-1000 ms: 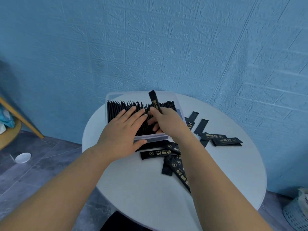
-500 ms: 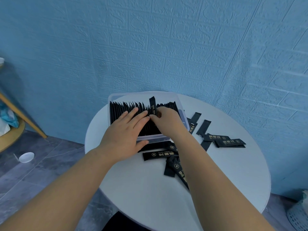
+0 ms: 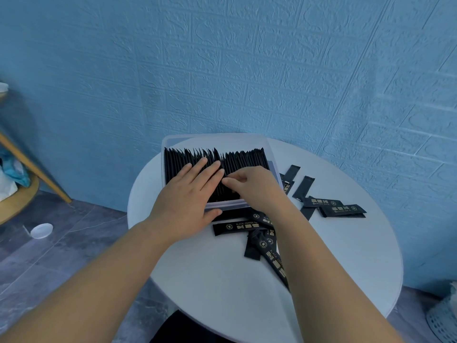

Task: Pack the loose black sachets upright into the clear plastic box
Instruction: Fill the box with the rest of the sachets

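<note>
Box: clear plastic box (image 3: pixel 212 139), frame centre, upright black sachets (image 3: pixel 242 159) inside.
Loose sachets (image 3: pixel 343 210): white round surface (image 3: pixel 222 280), centre-right.
Left grip (image 3: pixel 185 201): flat, pressing row.
Right grip (image 3: pixel 254 186): curled on tops; pinch unclear.
Risk: crammed row may spring out.

I see a round white table (image 3: pixel 247 298) by a blue wall (image 3: pixel 247 70). The clear box (image 3: pixel 215 139) sits at the far side, full of black sachets (image 3: pixel 244 158) standing up in rows. L hand (image 3: pixel 188 201) lies flat on their tops, fingers straight, thumb at the box's near wall. R hand (image 3: pixel 254 186) is just beside it, fingers bent, tips on the tops; can't tell if it pinches one. Loose sachets (image 3: pixel 235 226) lie flat in front of the box, more sachets (image 3: pixel 343 210) to the right. On the floor, left: a small white dish (image 3: pixel 41 230).
</note>
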`<state>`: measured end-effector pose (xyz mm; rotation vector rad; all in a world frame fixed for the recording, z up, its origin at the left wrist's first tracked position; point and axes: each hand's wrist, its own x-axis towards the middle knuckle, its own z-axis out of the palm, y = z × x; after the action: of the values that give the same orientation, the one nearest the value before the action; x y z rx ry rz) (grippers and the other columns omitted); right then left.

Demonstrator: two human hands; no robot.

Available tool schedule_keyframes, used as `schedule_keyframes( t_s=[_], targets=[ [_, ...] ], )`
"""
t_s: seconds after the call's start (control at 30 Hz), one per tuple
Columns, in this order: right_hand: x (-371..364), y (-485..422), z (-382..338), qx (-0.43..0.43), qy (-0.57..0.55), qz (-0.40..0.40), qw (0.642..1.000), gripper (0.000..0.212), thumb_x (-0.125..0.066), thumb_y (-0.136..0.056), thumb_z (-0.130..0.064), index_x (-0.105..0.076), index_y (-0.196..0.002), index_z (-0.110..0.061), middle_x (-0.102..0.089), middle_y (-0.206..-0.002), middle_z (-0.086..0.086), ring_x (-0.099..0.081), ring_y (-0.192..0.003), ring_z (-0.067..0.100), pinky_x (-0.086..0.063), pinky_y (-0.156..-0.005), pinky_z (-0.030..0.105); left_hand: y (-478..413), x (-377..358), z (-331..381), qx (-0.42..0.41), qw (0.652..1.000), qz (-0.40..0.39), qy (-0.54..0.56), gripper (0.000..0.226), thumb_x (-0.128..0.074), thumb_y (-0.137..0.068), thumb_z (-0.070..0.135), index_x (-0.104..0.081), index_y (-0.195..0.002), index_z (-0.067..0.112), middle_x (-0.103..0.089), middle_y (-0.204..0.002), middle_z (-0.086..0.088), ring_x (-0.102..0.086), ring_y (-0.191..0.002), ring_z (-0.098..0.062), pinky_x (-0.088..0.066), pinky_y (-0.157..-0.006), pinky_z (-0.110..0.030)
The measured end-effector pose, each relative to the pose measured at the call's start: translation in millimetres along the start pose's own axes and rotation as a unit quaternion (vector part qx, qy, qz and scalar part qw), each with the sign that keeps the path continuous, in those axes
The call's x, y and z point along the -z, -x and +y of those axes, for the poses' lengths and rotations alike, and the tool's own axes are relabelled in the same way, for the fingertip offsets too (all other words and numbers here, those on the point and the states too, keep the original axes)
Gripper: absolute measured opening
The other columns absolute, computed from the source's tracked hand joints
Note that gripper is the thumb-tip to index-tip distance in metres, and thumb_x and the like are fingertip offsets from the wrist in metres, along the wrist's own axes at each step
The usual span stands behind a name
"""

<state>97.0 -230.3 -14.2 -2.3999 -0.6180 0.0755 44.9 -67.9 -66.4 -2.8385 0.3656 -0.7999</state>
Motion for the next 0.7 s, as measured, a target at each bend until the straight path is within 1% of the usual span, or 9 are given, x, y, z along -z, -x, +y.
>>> schedule_keyframes(
  t_s=[0.17,0.27,0.33,0.4,0.47,0.5,0.57,0.63,0.7],
  targets=[
    [-3,6,7,-0.016,-0.016,0.042,0.999,0.023,-0.059,-0.088,-0.042,-0.070,-0.100,-0.027,-0.069,-0.093,-0.010,-0.061,-0.093,0.005,-0.049,-0.081,0.028,1,-2,0,-0.005,1.000,0.006,-0.004,0.074,-0.035,-0.080,0.054,-0.045,-0.137,0.007,-0.041,-0.146,-0.010,-0.042,-0.132,-0.031,-0.021,-0.108,-0.041],
    [-1,8,7,-0.017,-0.026,0.024,0.999,0.022,-0.059,-0.088,-0.043,-0.070,-0.098,-0.028,-0.069,-0.083,-0.011,-0.061,-0.086,0.004,-0.050,-0.077,0.027,1,-1,0,-0.005,1.000,0.007,-0.002,0.074,-0.036,-0.079,0.054,-0.038,-0.140,0.011,-0.041,-0.146,-0.010,-0.040,-0.133,-0.031,-0.020,-0.109,-0.040],
    [0,8,6,-0.014,-0.026,0.013,0.999,0.022,-0.058,-0.088,-0.043,-0.071,-0.095,-0.026,-0.070,-0.079,-0.009,-0.063,-0.082,0.007,-0.050,-0.076,0.029,0,0,0,-0.003,1.000,0.004,-0.001,0.075,-0.037,-0.078,0.055,-0.035,-0.140,0.014,-0.044,-0.144,-0.011,-0.042,-0.132,-0.031,-0.021,-0.109,-0.039],
    [-1,7,7,-0.015,-0.015,0.012,1.000,0.026,-0.057,-0.088,-0.045,-0.072,-0.087,-0.024,-0.071,-0.080,-0.005,-0.064,-0.080,0.012,-0.051,-0.074,0.033,-2,2,-1,-0.001,1.000,-0.004,-0.004,0.076,-0.039,-0.076,0.057,-0.040,-0.139,0.013,-0.048,-0.140,-0.012,-0.045,-0.129,-0.031,-0.026,-0.111,-0.040],
    [-1,6,8,-0.018,-0.001,0.009,1.000,0.030,-0.056,-0.088,-0.047,-0.071,-0.081,-0.022,-0.072,-0.081,0.000,-0.065,-0.079,0.016,-0.052,-0.073,0.035,-4,3,0,0.001,1.000,-0.018,-0.010,0.077,-0.040,-0.075,0.058,-0.046,-0.136,0.012,-0.050,-0.139,-0.012,-0.046,-0.128,-0.031,-0.030,-0.107,-0.044],
    [-1,6,8,-0.018,0.001,0.007,1.000,0.032,-0.057,-0.087,-0.048,-0.071,-0.079,-0.021,-0.072,-0.082,0.002,-0.065,-0.079,0.018,-0.052,-0.073,0.036,-5,3,0,0.001,1.000,-0.025,-0.012,0.078,-0.040,-0.075,0.059,-0.047,-0.136,0.011,-0.049,-0.139,-0.012,-0.046,-0.129,-0.031,-0.029,-0.105,-0.046],
    [-1,6,9,-0.020,-0.004,0.004,1.000,0.032,-0.058,-0.086,-0.049,-0.071,-0.076,-0.021,-0.072,-0.082,0.003,-0.065,-0.079,0.018,-0.052,-0.075,0.038,-5,4,0,-0.001,0.999,-0.035,-0.010,0.079,-0.042,-0.076,0.060,-0.046,-0.137,0.010,-0.045,-0.142,-0.012,-0.042,-0.131,-0.031,-0.026,-0.107,-0.047],
    [0,7,9,-0.019,-0.011,0.001,1.000,0.031,-0.059,-0.085,-0.048,-0.071,-0.076,-0.022,-0.072,-0.082,0.000,-0.065,-0.079,0.016,-0.054,-0.078,0.039,-7,4,0,-0.005,0.999,-0.038,-0.013,0.081,-0.039,-0.077,0.060,-0.045,-0.137,0.007,-0.043,-0.144,-0.013,-0.040,-0.133,-0.032,-0.025,-0.113,-0.044],
    [1,8,8,-0.018,-0.021,-0.007,1.000,0.028,-0.060,-0.085,-0.048,-0.072,-0.079,-0.022,-0.072,-0.082,-0.003,-0.065,-0.081,0.013,-0.053,-0.081,0.040,-11,5,0,-0.014,0.999,-0.041,-0.023,0.083,-0.039,-0.078,0.061,-0.043,-0.138,0.004,-0.042,-0.145,-0.014,-0.040,-0.133,-0.033,-0.023,-0.114,-0.043]
  ],
)
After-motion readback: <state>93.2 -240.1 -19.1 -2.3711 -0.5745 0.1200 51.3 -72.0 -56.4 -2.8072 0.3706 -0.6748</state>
